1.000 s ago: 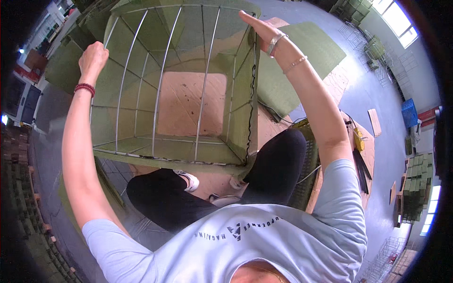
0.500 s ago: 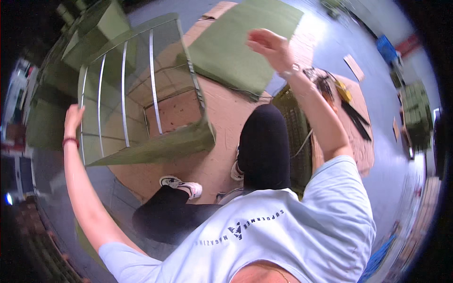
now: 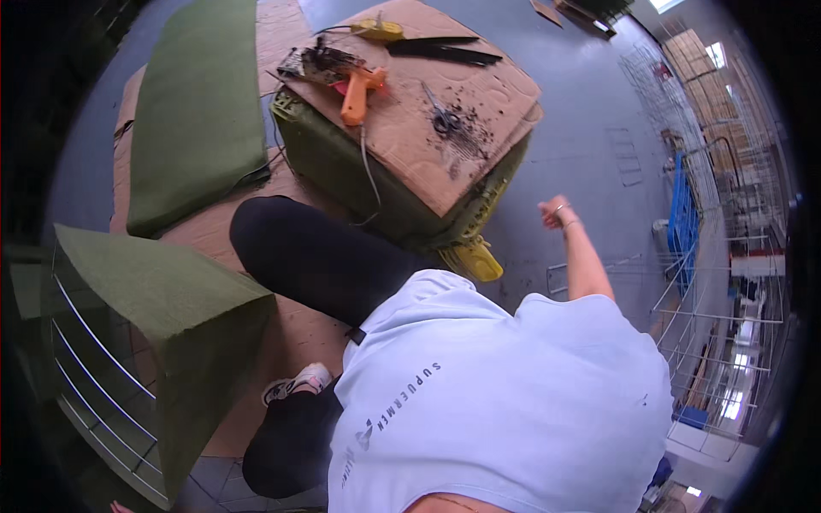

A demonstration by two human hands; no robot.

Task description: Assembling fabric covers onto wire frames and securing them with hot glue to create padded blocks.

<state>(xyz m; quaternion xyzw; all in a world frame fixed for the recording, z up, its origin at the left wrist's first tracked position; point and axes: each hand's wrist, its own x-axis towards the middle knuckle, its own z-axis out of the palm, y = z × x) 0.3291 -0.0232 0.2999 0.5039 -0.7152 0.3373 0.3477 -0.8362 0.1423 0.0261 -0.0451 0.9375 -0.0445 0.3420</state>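
My right hand (image 3: pixel 553 213) is stretched out to the right above the grey floor, with its fingers curled in and nothing visible in them. Of my left hand (image 3: pixel 121 508), only a sliver shows at the bottom left edge, so its grip is hidden. Close to it stands a green fabric-covered wire frame (image 3: pixel 184 316) with white metal bars along its open side. Ahead of me, an orange glue gun (image 3: pixel 359 92) and dark-handled scissors (image 3: pixel 445 120) lie on a cardboard sheet (image 3: pixel 410 167) on top of a green crate (image 3: pixel 333 167).
Black strips (image 3: pixel 445 51) and a yellow power strip (image 3: pixel 377 30) lie at the cardboard's far side. A long green panel (image 3: pixel 201 111) rests on floor cardboard at the left. Wire racks and a blue trolley (image 3: pixel 682 218) stand at the right. Black scraps litter the cardboard.
My view has swung to the right. My right hand has moved out to the right and its fingers have curled in. My left hand has nearly left the view, along with the frame's far part.
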